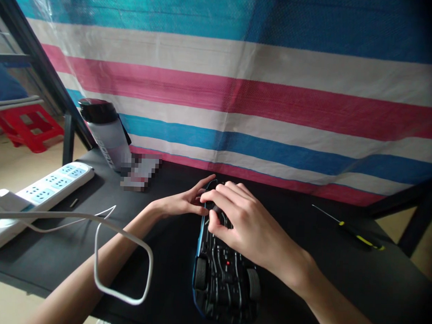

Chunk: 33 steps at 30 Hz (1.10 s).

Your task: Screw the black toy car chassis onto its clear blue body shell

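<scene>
A blue toy car (226, 276) lies upside down on the black table, its black underside and two near wheels showing. At its far left corner is my left hand (184, 201), thumb against the side and forefinger stretched out; its other fingers are partly hidden. My right hand (240, 215) arches over the far end of the car with bent fingers. Its thumb and forefinger close round a small dark part, which looks like a wheel. Most of the car's far end is hidden under this hand.
A screwdriver (358, 235) lies on the right. At the left are a white power strip (55, 182), a looping white cable (150, 263) and a bottle (107, 134) beside a blurred item (141, 173). A striped sheet (275, 98) hangs behind the table.
</scene>
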### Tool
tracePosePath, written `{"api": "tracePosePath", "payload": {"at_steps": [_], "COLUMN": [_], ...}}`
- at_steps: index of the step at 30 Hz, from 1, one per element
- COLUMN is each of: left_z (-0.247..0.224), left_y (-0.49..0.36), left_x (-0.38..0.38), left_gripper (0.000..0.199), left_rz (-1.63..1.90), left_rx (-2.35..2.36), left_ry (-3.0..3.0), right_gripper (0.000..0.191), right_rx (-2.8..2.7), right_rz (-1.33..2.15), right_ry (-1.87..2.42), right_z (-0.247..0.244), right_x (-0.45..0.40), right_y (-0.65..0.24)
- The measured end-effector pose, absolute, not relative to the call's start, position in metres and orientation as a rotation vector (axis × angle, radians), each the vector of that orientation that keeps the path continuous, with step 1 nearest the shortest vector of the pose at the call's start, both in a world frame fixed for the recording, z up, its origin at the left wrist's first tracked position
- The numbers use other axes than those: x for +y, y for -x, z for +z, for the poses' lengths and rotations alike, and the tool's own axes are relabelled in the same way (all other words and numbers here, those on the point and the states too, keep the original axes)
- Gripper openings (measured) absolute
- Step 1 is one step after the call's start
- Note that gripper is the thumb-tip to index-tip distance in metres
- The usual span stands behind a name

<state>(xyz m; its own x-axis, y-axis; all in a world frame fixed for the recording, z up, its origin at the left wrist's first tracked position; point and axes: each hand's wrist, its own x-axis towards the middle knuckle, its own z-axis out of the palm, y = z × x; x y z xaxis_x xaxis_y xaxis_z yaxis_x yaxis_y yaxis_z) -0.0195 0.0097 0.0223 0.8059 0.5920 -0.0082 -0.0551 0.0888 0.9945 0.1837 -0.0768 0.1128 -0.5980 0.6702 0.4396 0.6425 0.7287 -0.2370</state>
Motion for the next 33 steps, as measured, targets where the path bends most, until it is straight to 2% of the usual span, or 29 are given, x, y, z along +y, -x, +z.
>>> {"api": "tracePosePath", "payload": {"at_steps": [17,20,25,33], "left_z": [0.0167,0.0173,0.0182,0.0172], "left_y": [0.0211,0.0212,0.0206,0.0203], "left_x": [0.0118,0.0116,0.0114,0.0126], "left_gripper": [0.103,0.101,0.104,0.103], "left_rz": [0.505,0.500,0.505,0.506], "left_rx": [0.439,0.469,0.448,0.456], "left_ry": [-1.416,-1.434,-1.428,-1.452], "right_gripper": [0.009,0.015,0.008,0.012], "right_rx": [-2.391,-2.378,-2.376,-2.402], "right_rz": [0.047,0.085,0.096,0.110], "right_ry": [1.071,1.089,1.103,1.059], "right_z": [0.1091,0.1097,0.1098,0.1108], "right_x": [-0.0755,-0.0761,-0.0767,-0.0755], "right_y": [-0.1843,-0.1842,-0.1839,-0.1857]}}
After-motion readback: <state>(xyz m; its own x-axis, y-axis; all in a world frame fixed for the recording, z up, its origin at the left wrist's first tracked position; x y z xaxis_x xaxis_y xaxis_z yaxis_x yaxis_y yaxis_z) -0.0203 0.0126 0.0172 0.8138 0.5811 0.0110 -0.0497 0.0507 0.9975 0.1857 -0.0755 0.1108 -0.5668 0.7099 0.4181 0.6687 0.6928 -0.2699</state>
